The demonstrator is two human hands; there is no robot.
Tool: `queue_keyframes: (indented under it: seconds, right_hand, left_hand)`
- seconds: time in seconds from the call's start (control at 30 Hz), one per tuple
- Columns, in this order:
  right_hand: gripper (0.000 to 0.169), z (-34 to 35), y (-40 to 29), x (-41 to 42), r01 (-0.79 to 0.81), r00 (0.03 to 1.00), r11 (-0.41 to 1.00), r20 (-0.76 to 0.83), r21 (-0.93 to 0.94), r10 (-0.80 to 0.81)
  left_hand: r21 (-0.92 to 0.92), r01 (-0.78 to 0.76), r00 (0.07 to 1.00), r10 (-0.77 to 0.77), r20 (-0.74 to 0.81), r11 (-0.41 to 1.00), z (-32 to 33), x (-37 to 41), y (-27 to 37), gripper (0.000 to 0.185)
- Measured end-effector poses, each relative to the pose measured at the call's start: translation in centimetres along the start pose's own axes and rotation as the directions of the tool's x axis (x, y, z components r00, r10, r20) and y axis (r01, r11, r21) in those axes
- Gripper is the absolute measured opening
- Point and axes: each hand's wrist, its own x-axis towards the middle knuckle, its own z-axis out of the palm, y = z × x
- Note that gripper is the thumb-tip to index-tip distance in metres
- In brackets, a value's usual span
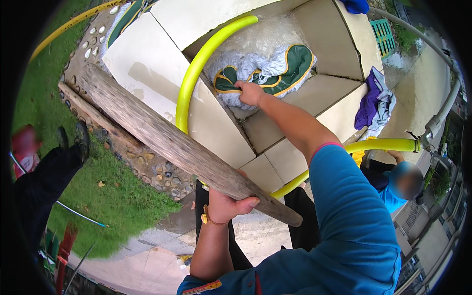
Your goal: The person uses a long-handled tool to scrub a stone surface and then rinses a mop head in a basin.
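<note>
My left hand (223,207) is wrapped around the narrow end of a thick, weathered wooden club (158,136). The club slants up to the left, over the pale tiled rim (217,125) of a sunken basin. Down in the basin, my right hand (252,94) grips the edge of a flat mop head (300,66) with green backing, yellow trim and whitish yarn. Its fingertips are partly hidden by the hand. A yellow-green hose (193,77) arches over the rim, its end above shallow water (265,33) in the basin.
Another mop pad (127,20) lies at the upper left. Purple and grey cloths (374,99) drape over the right rim. A grey pipe (438,123) feeds the hose. One person (396,188) is at the right, another (55,180) on the left grass. Pebbled edging (158,167) borders the basin.
</note>
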Motion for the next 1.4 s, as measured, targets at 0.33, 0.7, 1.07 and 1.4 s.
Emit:
queue_keyframes:
  seconds: [0.33, 0.7, 1.07, 1.4]
  right_hand:
    - [0.04, -5.4, 6.4, 2.5, -0.121, 0.988, 0.97, -0.12, -0.209, 0.097]
    - [0.074, -8.3, 8.2, 3.1, -0.554, 0.741, 0.832, -0.436, 0.033, 0.511]
    - [0.098, -0.8, 4.2, 2.3, -0.025, 0.999, 0.897, -0.049, -0.441, 0.004]
    - [0.077, -5.0, 7.7, 4.0, -0.405, 0.836, 0.881, -0.489, -0.246, 0.248]
  left_hand:
    - [0.04, 0.071, 0.997, -0.072, 0.04, 0.997, 0.4, -0.3, -0.2, 0.063]
    - [0.059, 0.041, 0.999, -0.042, 0.026, 0.997, 0.0, -0.6, -0.3, 0.064]
    - [0.082, 0.006, 0.998, -0.01, 0.054, 0.997, 0.1, 0.2, 0.5, 0.069]
    - [0.039, -0.02, 0.999, 0.022, -0.031, 0.999, -0.6, -0.1, 1.1, 0.068]
